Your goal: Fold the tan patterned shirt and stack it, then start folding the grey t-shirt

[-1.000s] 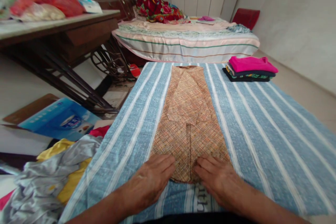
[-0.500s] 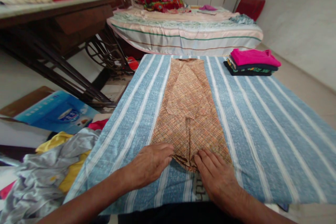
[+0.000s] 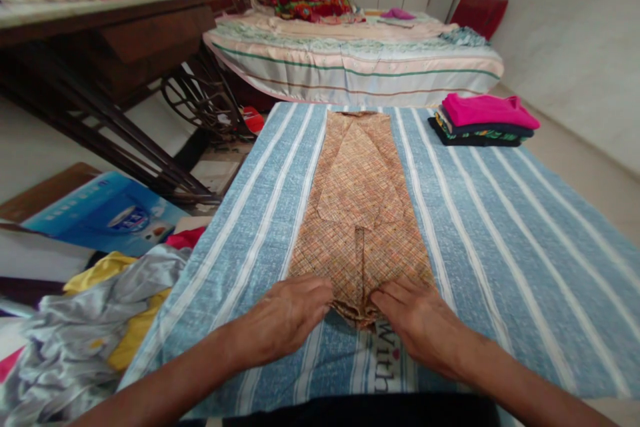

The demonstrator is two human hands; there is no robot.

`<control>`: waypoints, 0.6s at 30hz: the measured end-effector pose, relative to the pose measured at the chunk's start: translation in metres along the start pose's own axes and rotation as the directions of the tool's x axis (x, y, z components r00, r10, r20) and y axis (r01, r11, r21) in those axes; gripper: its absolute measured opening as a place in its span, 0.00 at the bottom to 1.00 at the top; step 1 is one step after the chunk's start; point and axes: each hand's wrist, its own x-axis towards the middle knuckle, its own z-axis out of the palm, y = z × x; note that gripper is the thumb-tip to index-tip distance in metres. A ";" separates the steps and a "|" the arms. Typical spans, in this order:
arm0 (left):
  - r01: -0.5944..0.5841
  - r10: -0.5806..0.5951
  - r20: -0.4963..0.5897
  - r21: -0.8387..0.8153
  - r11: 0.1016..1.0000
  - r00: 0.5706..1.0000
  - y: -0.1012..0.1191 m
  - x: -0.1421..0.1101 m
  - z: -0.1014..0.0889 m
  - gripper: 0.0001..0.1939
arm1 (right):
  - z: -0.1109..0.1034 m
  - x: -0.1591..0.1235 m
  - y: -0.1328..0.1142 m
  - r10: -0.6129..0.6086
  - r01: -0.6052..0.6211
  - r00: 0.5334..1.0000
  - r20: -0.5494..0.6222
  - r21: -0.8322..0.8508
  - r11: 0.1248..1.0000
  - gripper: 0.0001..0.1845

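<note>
A brown-orange checked shirt (image 3: pixel 357 180) lies lengthwise on a blue-and-white striped cloth (image 3: pixel 460 280), its sides folded inward into a long narrow shape. A sleeve-like flap points away from me, and a slit runs down toward the near hem. My left hand (image 3: pixel 293 313) is closed on the left corner of that near edge, fingers curled over the fabric. At the right corner, my right hand (image 3: pixel 417 323) grips the same edge, thumb hidden. Between the hands the hem sags slightly and shows its layers.
At the table's far right sits a stack of folded clothes (image 3: pixel 487 120), pink on top. Loose grey and yellow clothes (image 3: pixel 100 320) are heaped at left beside a blue box (image 3: pixel 110 210). A sewing-machine table (image 3: pixel 150 20) stands left; a bed (image 3: pixel 360 67) lies beyond.
My right hand has shifted slightly up and its fingers have curled in at the hem. More of the printed lettering on the cloth shows beneath. My left hand has barely moved.
</note>
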 end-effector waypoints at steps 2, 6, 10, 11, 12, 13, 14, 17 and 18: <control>0.039 -0.037 0.035 -0.051 0.998 0.999 -0.002 0.005 -0.007 0.12 | -0.008 0.005 0.003 0.014 -0.017 0.998 0.065 0.050 0.999 0.13; 0.129 -0.114 0.123 -0.126 0.984 0.986 -0.006 0.018 -0.022 0.14 | -0.021 0.017 0.012 0.059 -0.082 0.992 0.110 0.219 0.972 0.10; 0.211 -0.178 0.184 -0.180 0.961 0.967 -0.012 0.032 -0.032 0.15 | -0.027 0.028 0.022 0.155 -0.204 0.973 0.173 0.317 0.926 0.11; 0.220 -0.184 0.189 -0.192 0.956 0.965 -0.015 0.035 -0.034 0.15 | -0.028 0.031 0.024 0.176 -0.227 0.968 0.180 0.325 0.918 0.10; 0.223 -0.186 0.189 -0.201 0.954 0.964 -0.017 0.037 -0.035 0.15 | -0.027 0.033 0.026 0.192 -0.244 0.964 0.182 0.334 0.911 0.10; 0.223 -0.185 0.188 -0.205 0.953 0.965 -0.020 0.040 -0.035 0.15 | -0.027 0.035 0.028 0.203 -0.256 0.962 0.183 0.343 0.904 0.10; 0.220 -0.182 0.189 -0.207 0.953 0.965 -0.023 0.042 -0.035 0.16 | -0.025 0.037 0.030 0.210 -0.264 0.960 0.185 0.355 0.897 0.10; 0.213 -0.174 0.200 -0.192 0.958 0.964 -0.031 0.048 -0.033 0.17 | -0.019 0.042 0.038 0.215 -0.274 0.958 0.190 0.393 0.878 0.09; 0.214 -0.176 0.205 -0.181 0.960 0.963 -0.033 0.049 -0.032 0.17 | -0.017 0.044 0.041 0.215 -0.276 0.958 0.193 0.401 0.873 0.09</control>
